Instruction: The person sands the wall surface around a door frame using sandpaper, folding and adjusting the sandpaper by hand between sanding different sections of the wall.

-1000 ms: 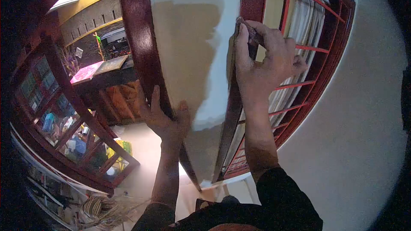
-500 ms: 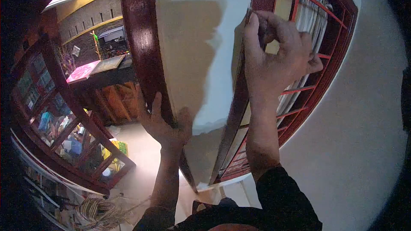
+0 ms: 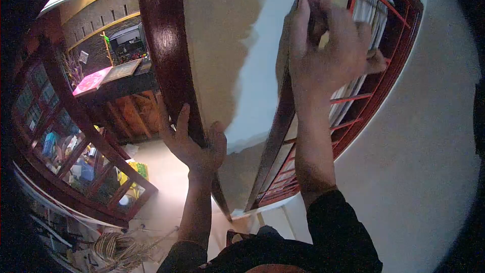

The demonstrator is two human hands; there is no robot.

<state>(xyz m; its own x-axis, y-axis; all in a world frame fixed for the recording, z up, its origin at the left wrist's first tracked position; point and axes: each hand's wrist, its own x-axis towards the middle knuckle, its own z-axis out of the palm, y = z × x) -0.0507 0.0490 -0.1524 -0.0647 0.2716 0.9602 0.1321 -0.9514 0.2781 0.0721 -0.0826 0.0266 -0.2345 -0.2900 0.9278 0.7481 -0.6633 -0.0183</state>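
A narrow pale wall strip (image 3: 260, 76) stands before me between two dark red wooden frame posts. My left hand (image 3: 194, 144) rests low against the left post (image 3: 164, 35), fingers spread and thumb apart toward the wall strip. Higher up, my right hand (image 3: 328, 45) is closed in a pinch at the edge of the right post (image 3: 287, 101). Something small and dark shows at its fingertips; blur and shadow hide what it is. The hand casts a shadow on the wall strip.
To the right is a red-barred window (image 3: 353, 116) with a light curtain (image 3: 371, 15). A glazed door (image 3: 91, 156) stands at the left. Coiled rope (image 3: 113, 247) lies on the floor at lower left. A counter (image 3: 111, 88) carries pink and brown boards.
My right hand has moved slightly up and right along the right post, still pinched. My left hand keeps its place on the left post. The view has shifted a little.
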